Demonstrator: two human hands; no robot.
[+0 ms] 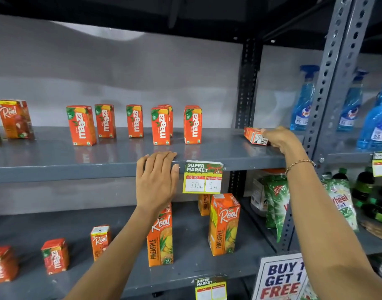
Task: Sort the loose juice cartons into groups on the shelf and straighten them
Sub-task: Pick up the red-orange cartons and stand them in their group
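Observation:
Several orange Maaza cartons [160, 126] stand upright in a loose row on the upper grey shelf [229, 148]. At the shelf's right end one Maaza carton [254, 135] lies on its side, and my right hand [280, 138] is closed around its right end. My left hand [156, 179] rests flat on the shelf's front edge, fingers together, holding nothing. A Real carton [15, 119] stands at the far left. On the lower shelf stand tall Real pineapple cartons [223, 224], a small Real carton [100, 240] and Maaza cartons [55, 255].
A price tag [203, 177] hangs from the shelf edge beside my left hand. A perforated steel upright [328, 83] divides off blue spray bottles [303, 100] and detergent packs [276, 202] on the right. A "Buy 1 Get 1 Free" sign [281, 278] stands at the lower right.

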